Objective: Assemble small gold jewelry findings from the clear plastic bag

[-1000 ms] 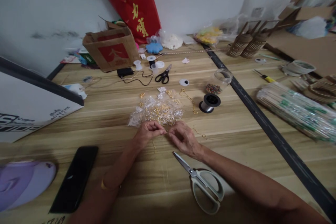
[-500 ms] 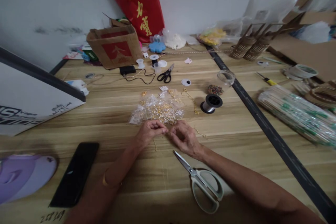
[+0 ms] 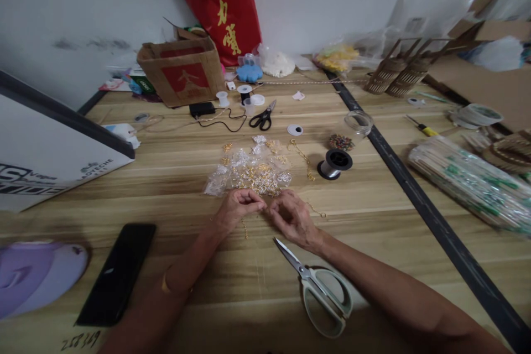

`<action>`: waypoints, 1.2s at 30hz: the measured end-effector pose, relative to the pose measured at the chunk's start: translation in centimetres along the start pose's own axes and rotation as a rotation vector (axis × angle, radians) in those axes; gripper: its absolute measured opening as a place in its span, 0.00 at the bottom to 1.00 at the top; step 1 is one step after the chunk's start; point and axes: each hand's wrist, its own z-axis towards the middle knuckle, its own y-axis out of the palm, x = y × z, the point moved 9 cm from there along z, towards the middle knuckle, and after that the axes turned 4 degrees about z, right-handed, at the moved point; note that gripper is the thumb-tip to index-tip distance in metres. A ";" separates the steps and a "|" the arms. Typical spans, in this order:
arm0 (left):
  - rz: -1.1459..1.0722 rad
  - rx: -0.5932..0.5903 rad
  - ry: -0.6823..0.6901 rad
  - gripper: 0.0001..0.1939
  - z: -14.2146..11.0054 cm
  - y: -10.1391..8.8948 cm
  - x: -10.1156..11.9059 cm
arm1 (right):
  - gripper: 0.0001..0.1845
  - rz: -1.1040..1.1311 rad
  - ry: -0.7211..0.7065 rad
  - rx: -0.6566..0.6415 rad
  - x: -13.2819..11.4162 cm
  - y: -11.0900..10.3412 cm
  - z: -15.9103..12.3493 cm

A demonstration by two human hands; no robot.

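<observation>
My left hand [image 3: 240, 207] is closed in a pinch, thumb against forefinger, with its tips almost meeting those of my right hand [image 3: 292, 218]. The right fingers are pinched too. Whatever lies between the fingertips is too small to make out. A thin gold chain [image 3: 245, 229] hangs below my left hand, and another bit of gold chain [image 3: 317, 210] lies just right of my right hand. Right beyond both hands spreads a pile of gold and silver jewellery findings [image 3: 261, 174], partly in clear bags. Pale-handled scissors [image 3: 317, 285] lie below my right forearm.
A spool of wire [image 3: 334, 164], a gold chain [image 3: 305, 160] and a jar of beads [image 3: 341, 141] stand or lie beyond the right hand. Black scissors [image 3: 263, 116] are farther back. A phone [image 3: 118, 274] lies at left, near a white box [image 3: 62, 149]. Bagged sticks [image 3: 468, 180] lie right.
Both hands stay pinched together in nearly the same place. The view has shifted very slightly; nothing else visibly differs.
</observation>
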 end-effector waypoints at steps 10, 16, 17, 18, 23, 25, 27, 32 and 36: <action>0.029 -0.002 0.013 0.09 0.0 0.1 0.4 | 0.04 -0.012 0.001 -0.005 -0.2 -0.1 0.1; 0.030 -0.013 0.027 0.10 -0.1 0.3 0.4 | 0.05 -0.024 -0.014 0.001 -0.3 -0.1 0.1; 0.031 -0.012 0.028 0.10 -0.1 0.3 0.4 | 0.04 -0.023 -0.012 0.000 -0.3 -0.1 0.1; 0.031 -0.012 0.029 0.10 -0.1 0.3 0.4 | 0.04 -0.023 -0.011 -0.001 -0.3 -0.1 0.1; 0.032 -0.032 0.025 0.10 -0.1 0.5 0.5 | 0.04 -0.024 -0.008 -0.002 -0.1 0.0 0.1; 0.034 -0.039 0.032 0.11 -0.1 0.6 0.5 | 0.04 -0.026 -0.006 -0.006 -0.1 0.0 0.1; 0.036 -0.041 0.036 0.11 -0.1 0.7 0.6 | 0.04 -0.027 -0.004 -0.006 -0.1 0.0 0.1; 0.033 -0.050 0.033 0.11 -0.1 0.9 0.6 | 0.04 -0.007 0.003 0.010 0.0 -0.1 0.1; 0.044 -0.055 0.045 0.12 -0.2 0.9 0.7 | 0.03 -0.012 0.014 0.015 0.1 -0.2 0.0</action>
